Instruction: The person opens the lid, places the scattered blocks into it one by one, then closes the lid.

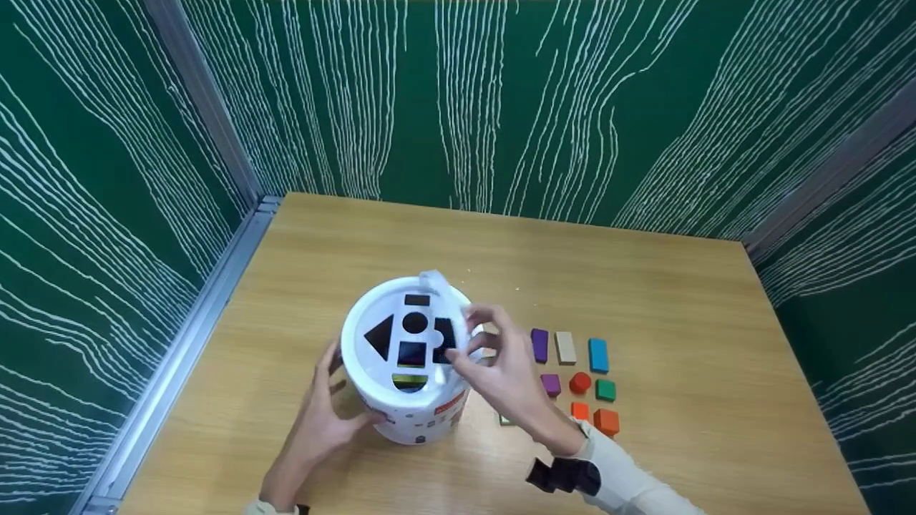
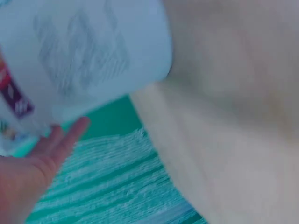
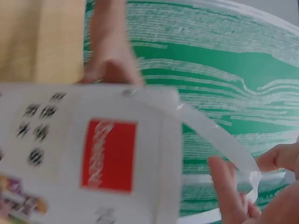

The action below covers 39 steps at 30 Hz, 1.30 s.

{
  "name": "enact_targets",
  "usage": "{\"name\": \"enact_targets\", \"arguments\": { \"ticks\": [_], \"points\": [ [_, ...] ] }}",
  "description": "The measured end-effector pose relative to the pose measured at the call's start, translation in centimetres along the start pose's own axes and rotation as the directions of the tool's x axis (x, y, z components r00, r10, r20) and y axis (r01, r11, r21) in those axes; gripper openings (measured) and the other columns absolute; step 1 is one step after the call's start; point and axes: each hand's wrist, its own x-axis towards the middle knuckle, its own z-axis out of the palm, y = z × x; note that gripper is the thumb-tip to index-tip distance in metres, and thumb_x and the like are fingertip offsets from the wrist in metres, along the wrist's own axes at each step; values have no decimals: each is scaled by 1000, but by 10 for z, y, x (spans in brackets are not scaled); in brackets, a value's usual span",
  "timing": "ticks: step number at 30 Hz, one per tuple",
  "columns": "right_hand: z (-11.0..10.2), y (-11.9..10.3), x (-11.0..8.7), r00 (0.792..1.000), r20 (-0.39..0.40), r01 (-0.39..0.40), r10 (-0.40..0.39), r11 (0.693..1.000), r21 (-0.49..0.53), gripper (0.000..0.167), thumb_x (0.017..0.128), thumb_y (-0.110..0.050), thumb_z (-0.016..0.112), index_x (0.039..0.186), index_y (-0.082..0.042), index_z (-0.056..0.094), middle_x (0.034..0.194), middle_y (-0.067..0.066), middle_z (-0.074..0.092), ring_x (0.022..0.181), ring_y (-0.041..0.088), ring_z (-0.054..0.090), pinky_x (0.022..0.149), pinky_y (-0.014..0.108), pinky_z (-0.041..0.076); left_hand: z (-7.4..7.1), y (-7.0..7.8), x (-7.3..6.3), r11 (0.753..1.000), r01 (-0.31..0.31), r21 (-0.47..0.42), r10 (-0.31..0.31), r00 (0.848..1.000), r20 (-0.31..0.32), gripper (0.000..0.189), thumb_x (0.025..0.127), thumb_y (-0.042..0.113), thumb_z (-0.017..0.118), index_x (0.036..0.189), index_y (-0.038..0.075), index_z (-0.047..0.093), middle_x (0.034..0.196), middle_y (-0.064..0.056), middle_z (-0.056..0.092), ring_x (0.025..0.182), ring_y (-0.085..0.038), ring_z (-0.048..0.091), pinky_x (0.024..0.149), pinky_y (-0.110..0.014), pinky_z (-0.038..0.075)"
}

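Note:
A white shape-sorter bucket stands upright on the table, its lid cut with several shaped holes. Something yellow shows through the half-round hole near the front. My left hand grips the bucket's left side, thumb in front and fingers around the wall. In the left wrist view those fingers lie along the bucket's wall. At the right of the rim, my right hand holds the bucket's white strap handle. The right wrist view has the strap arching out from the rim to between thumb and fingers.
Small coloured blocks lie in rows right of the bucket, among them a blue block, a cream block, a red cylinder and an orange cube. A pale green block is partly hidden by my right forearm. Green panels enclose the table.

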Motion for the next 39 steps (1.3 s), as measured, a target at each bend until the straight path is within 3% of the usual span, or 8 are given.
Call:
{"name": "enact_targets", "arguments": {
  "ticks": [5,8,13,18,21,27,32,39],
  "points": [
    [-21,22,-5,996,-56,52,-65,979,-199,56,76,5,66,127,-10,51,114,9,55,97,22,60,67,33,57,-17,7,17,974,-221,-59,222,975,15,107,63,27,88,149,23,24,152,-2,28,136,-26,31,99,-47,41],
    [-29,35,-11,998,-59,19,-38,953,-304,50,77,0,67,124,-9,56,113,3,56,101,16,56,73,30,55,-22,9,24,960,-278,-19,278,959,48,101,63,22,88,147,21,32,152,-3,28,137,-27,29,98,-46,43],
    [-35,60,-21,999,-44,-35,19,924,-381,50,78,-2,68,126,-7,55,116,5,54,104,20,54,73,32,54,-27,14,28,957,-288,2,287,953,98,96,65,22,87,145,23,35,153,-2,25,137,-26,30,98,-45,43],
    [-31,82,-32,982,-7,-171,191,860,-481,51,82,-15,70,129,-8,52,122,10,51,108,27,54,80,41,54,-22,13,25,959,-275,-65,280,956,87,91,69,20,84,146,21,35,155,-1,21,139,-27,26,100,-51,39],
    [-26,83,-34,995,-23,-92,94,854,-512,56,81,-20,72,132,-12,50,130,8,47,115,26,50,88,47,50,-16,11,21,955,-274,-118,281,959,48,92,69,16,81,147,19,32,156,-2,20,140,-27,24,103,-52,35],
    [-22,77,-32,982,81,186,-168,913,-363,67,82,-27,74,140,-17,43,147,5,34,131,25,38,95,44,46,-4,6,16,923,-326,-204,326,945,-32,97,68,8,78,149,12,26,156,-5,19,141,-23,23,108,-35,30],
    [-18,66,-32,970,104,236,-218,947,-219,67,77,-17,78,135,-5,48,149,17,30,132,33,37,94,42,45,4,0,15,895,-381,-234,371,925,-84,97,65,3,78,148,4,26,155,-13,20,140,-23,24,109,-30,29],
    [-11,58,-31,961,44,276,-273,952,-132,64,71,-5,80,128,5,54,143,27,35,127,39,42,91,42,45,5,-3,13,901,-388,-193,372,921,-116,98,67,6,80,148,4,25,153,-16,24,138,-19,30,108,-29,31]
  ]
}}
